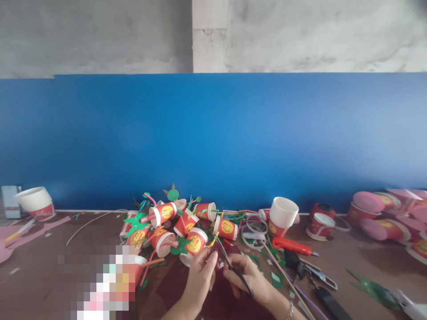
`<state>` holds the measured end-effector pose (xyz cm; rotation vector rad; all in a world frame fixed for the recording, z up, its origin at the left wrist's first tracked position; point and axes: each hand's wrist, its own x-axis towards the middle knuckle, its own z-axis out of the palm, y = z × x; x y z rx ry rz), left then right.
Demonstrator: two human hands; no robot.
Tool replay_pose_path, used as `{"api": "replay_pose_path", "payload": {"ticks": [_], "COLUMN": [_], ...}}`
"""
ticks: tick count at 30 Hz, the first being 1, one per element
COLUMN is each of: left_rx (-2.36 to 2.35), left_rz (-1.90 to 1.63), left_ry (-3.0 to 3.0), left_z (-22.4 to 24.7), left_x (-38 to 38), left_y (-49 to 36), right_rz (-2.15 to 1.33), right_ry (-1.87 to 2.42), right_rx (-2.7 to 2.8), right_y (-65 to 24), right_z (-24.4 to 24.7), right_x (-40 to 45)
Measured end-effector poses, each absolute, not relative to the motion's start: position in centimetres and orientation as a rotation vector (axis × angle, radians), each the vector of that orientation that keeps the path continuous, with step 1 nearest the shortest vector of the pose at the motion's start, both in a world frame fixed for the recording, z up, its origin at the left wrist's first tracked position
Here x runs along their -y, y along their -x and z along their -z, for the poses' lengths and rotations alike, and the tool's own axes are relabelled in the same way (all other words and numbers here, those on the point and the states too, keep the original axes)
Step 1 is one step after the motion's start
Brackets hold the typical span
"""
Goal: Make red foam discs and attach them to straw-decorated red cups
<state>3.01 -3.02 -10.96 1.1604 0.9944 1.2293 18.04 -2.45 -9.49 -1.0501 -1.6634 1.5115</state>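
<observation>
My right hand [245, 273] grips a pair of scissors [243, 281] by its dark handles, with the metal blades pointing up and away. Close beside it, my left hand [201, 274] pinches the edge of a dark red sheet [173, 284], which looks like paper or felt. The blades reach up between the two hands, next to the pinched edge. Whether they touch the sheet I cannot tell. Just beyond my fingers lies a heap of red paper cups [194, 243] with yellow prints, green cut-outs and coloured straws.
White cups [283, 211] stand behind on the right. A red-orange cutter [293, 244], keys [320, 275] and green-handled scissors [373, 289] lie on the brown table [90, 240]. Pink-topped cups [368, 202] pile up far right. Pink paper [36, 233] is at left. Pixelation hides the lower left.
</observation>
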Motion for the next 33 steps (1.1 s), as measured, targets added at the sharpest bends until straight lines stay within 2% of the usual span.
{"api": "replay_pose_path", "payload": {"ticks": [33], "left_rx": [-1.004], "left_rz": [-1.2], "left_ry": [-1.151], "left_z": [10.4], "left_x": [3.18], "left_y": [-2.85], "right_rz": [-1.527], "right_ry": [1.036], "right_rx": [1.68], "right_y": [-18.32], "right_z": [9.07], "right_x": [2.43]}}
